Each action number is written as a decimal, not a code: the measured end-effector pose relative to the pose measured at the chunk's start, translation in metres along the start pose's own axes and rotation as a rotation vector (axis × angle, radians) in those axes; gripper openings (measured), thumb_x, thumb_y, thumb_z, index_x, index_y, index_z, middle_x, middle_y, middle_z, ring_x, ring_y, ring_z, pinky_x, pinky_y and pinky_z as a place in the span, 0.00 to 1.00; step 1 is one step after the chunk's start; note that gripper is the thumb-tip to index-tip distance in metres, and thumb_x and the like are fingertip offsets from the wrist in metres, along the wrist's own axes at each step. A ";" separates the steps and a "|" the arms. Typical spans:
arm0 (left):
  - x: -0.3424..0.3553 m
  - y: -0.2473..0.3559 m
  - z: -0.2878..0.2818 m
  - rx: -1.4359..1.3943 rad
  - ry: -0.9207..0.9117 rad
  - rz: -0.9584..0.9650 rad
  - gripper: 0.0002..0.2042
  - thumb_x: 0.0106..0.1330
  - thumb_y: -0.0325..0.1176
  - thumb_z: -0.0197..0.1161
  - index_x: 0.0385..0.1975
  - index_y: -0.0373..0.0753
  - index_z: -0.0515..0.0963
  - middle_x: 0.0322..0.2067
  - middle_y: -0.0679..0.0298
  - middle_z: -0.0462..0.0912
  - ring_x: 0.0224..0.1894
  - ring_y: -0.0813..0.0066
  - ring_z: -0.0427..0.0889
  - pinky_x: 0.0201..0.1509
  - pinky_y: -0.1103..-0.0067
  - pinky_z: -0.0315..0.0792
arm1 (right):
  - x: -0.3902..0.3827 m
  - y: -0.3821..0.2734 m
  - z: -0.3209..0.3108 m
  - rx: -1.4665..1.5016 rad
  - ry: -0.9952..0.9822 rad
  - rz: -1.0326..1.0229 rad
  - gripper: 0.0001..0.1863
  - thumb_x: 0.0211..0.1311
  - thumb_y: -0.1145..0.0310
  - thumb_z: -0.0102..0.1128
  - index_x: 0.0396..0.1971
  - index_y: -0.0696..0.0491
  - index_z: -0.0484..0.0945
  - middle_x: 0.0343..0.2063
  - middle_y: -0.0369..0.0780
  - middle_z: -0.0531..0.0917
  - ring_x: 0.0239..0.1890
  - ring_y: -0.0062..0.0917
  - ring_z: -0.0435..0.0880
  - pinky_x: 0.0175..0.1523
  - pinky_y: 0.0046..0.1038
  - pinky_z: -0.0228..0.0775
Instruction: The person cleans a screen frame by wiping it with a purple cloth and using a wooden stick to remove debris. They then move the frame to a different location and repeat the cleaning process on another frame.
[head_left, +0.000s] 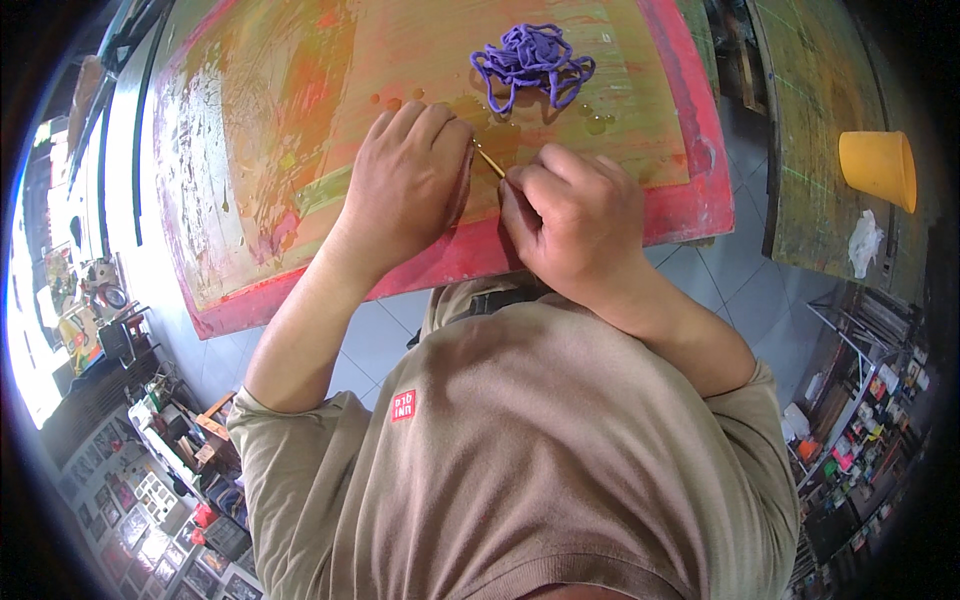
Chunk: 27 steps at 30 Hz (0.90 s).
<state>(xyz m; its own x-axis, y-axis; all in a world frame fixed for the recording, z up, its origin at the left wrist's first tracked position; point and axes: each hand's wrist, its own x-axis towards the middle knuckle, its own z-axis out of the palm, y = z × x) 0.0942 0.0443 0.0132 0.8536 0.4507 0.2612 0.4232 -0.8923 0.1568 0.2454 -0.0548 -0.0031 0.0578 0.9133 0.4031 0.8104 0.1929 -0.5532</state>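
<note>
A thin yellow stick [489, 160] slants between my hands, over the near part of a screen-like panel [440, 265] with a pinkish-red border and a surface stained orange, green and yellow. My right hand [578, 215] is closed round the stick's lower end, with thumb and forefinger pinched together. The stick's other end meets the edge of my left hand [410, 180], whose fingers are curled down over the panel; whatever they grip is hidden beneath. Beyond both hands lies a loose heap of purple fabric cord [533, 65] on the panel.
Wet-looking drops [598, 124] dot the panel near the cord. On the right, a worn greenish table [825, 90] carries a yellow bucket-like cup [877, 168] and a crumpled white scrap [864, 243]. Cluttered shelving [860, 400] stands at the lower right; pale floor tiles [700, 280] separate the surfaces.
</note>
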 end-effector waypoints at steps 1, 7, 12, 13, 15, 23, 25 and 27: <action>0.000 0.000 0.000 0.000 0.004 -0.002 0.06 0.51 0.28 0.57 0.28 0.37 0.70 0.30 0.59 0.71 0.35 0.62 0.71 0.38 0.72 0.66 | 0.000 0.000 0.001 0.010 0.010 0.004 0.05 0.43 0.73 0.62 0.18 0.53 0.74 0.19 0.38 0.72 0.22 0.34 0.75 0.26 0.35 0.64; -0.001 0.004 0.002 0.020 0.007 -0.043 0.05 0.54 0.28 0.57 0.28 0.37 0.70 0.29 0.59 0.71 0.34 0.62 0.71 0.38 0.71 0.65 | 0.002 -0.002 0.000 0.011 0.016 0.014 0.06 0.43 0.73 0.61 0.15 0.53 0.71 0.19 0.40 0.71 0.22 0.36 0.74 0.26 0.36 0.63; 0.000 0.007 0.003 0.023 0.030 -0.058 0.05 0.55 0.28 0.57 0.29 0.36 0.71 0.29 0.59 0.71 0.34 0.62 0.71 0.38 0.70 0.65 | 0.002 -0.002 -0.002 0.010 0.043 0.026 0.06 0.42 0.75 0.63 0.17 0.55 0.72 0.19 0.40 0.71 0.21 0.36 0.73 0.25 0.35 0.63; -0.001 0.007 0.002 0.020 0.018 -0.066 0.05 0.55 0.28 0.57 0.30 0.36 0.71 0.29 0.59 0.72 0.34 0.62 0.71 0.38 0.71 0.65 | 0.002 -0.001 -0.001 0.017 0.036 0.020 0.07 0.42 0.74 0.62 0.16 0.54 0.71 0.19 0.40 0.71 0.21 0.36 0.73 0.26 0.35 0.63; -0.002 0.007 0.001 0.014 -0.008 -0.081 0.06 0.56 0.28 0.57 0.31 0.36 0.72 0.30 0.59 0.72 0.35 0.62 0.72 0.38 0.71 0.66 | 0.001 0.000 0.000 0.030 0.023 0.010 0.07 0.42 0.73 0.60 0.14 0.53 0.69 0.19 0.40 0.70 0.22 0.36 0.74 0.27 0.36 0.64; -0.007 0.007 0.002 -0.146 0.101 -0.163 0.04 0.55 0.27 0.60 0.29 0.37 0.76 0.29 0.61 0.75 0.33 0.62 0.74 0.37 0.71 0.67 | 0.003 -0.001 -0.001 0.029 -0.006 0.040 0.06 0.44 0.72 0.58 0.15 0.53 0.71 0.19 0.40 0.71 0.23 0.37 0.74 0.27 0.37 0.64; -0.008 0.008 0.000 -0.218 0.120 -0.211 0.03 0.54 0.27 0.61 0.28 0.38 0.77 0.29 0.61 0.75 0.32 0.62 0.75 0.35 0.71 0.68 | 0.003 -0.001 -0.002 0.041 -0.005 0.041 0.05 0.44 0.72 0.58 0.16 0.53 0.71 0.19 0.40 0.71 0.23 0.37 0.74 0.28 0.37 0.65; -0.009 0.009 -0.002 -0.260 0.130 -0.259 0.04 0.53 0.26 0.62 0.28 0.39 0.78 0.28 0.62 0.75 0.32 0.62 0.75 0.34 0.71 0.68 | 0.002 -0.001 -0.002 0.046 -0.007 0.044 0.05 0.45 0.72 0.58 0.16 0.54 0.72 0.19 0.40 0.72 0.23 0.37 0.75 0.28 0.37 0.66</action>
<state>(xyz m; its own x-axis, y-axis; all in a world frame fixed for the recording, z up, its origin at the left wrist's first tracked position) 0.0897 0.0323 0.0145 0.6754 0.6748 0.2973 0.5145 -0.7201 0.4657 0.2455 -0.0535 -0.0001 0.0889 0.9236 0.3729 0.7793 0.1687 -0.6036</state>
